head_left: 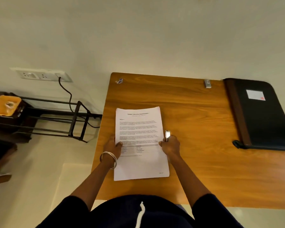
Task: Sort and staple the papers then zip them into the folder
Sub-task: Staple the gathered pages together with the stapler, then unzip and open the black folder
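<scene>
A stack of printed white papers (139,129) lies on the wooden table (196,122) in front of me. My left hand (113,146), with bangles at the wrist, pinches the stack's left edge, thumb on top. My right hand (170,145) is at the right edge with its thumb on the top sheet, and its fingers grip a small silver stapler (167,135) that sticks up beside the papers. The dark zip folder (260,119) with a brown spine and a white label lies closed at the table's far right, well away from both hands.
A small silver metal object (207,83) lies at the table's back edge, and a small blue and white item (119,81) at the back left corner. Left of the table stand a black metal rack (72,119), a wall socket with a cable (43,74) and an orange bin (6,105).
</scene>
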Available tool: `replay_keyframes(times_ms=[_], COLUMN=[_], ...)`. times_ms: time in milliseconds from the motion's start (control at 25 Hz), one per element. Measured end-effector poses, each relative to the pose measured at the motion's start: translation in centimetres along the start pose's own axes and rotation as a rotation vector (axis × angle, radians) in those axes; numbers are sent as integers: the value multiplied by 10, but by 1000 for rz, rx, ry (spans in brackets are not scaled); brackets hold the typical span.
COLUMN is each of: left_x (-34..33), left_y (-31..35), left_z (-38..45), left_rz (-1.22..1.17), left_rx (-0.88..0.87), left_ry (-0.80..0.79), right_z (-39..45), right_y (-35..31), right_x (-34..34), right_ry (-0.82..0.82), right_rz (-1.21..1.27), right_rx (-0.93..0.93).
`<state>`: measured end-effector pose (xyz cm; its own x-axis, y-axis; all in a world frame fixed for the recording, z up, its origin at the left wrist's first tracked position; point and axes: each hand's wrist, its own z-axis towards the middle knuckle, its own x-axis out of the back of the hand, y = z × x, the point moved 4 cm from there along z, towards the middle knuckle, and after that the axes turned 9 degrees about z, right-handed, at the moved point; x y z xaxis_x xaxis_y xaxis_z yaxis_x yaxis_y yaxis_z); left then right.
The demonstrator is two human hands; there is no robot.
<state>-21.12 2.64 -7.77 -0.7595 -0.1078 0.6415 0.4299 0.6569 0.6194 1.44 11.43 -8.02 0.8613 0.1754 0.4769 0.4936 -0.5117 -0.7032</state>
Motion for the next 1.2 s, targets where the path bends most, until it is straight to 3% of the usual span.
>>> replay_keyframes(times_ms=[80,160,280,400,560,680,800,920,1080,1200], left_x=[4,5,8,13,13,-14,-59,-117,-216,-280], left_y=[-4,-4,-5,-1,24,55,98,143,203,254], left_z=[5,8,8,1,-4,-8,-21,-39,-53,-62], left_rz=[81,143,218,258,104,-51,-97,-73,-27,-47], left_rx=[-24,-11,53,54,-166,-243,-224,-267,-284,-203], left_ry=[11,49,107,211,382,309,173,74,-205,-301], right_z=[-10,-22,-36,-39,-18,1,23,46,84,105], right_y=[-15,-26,-17,-4,10,37,79,119,163,177], right_x=[-11,-27,-54,-53,-1,66,135,207,316,387], right_ry=[121,99,-135,-160,-176,-210,-112,-11,137,376], right_rz=[-437,-701,-799,-817,-360,5,257,375,426,409], right_rx=[121,239,333,387,392,341,203,87,-20,-38])
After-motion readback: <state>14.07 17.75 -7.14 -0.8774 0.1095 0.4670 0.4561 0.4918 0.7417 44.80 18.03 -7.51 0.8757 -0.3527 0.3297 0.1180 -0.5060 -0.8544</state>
